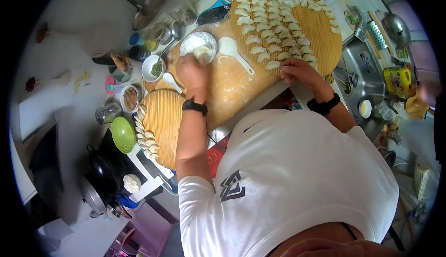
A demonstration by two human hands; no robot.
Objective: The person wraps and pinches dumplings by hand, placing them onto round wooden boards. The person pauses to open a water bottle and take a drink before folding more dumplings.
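My left hand (191, 71) reaches over the rim of a metal bowl (214, 48) holding white flour. Its closed fingertips are at a pale dumpling (202, 52) inside; the fingers are partly hidden behind the hand. At the near edge of a large round wooden board (320, 29), my right hand (299, 72) has its fingers curled in, and nothing shows between them. Close to its fingertips lies a dumpling (272, 65), at the end of several rows. A white flat ladle (228, 47) rests on the floury wooden work board (227, 94) between my hands.
Left of me, a smaller round board (162, 117) carries dumplings along its rim. Around it stand a bowl of filling (130, 98), a bowl of chopped greens (153, 68), a white spoon (172, 82) and a green bowl (123, 135). A sink (364, 71) is at right.
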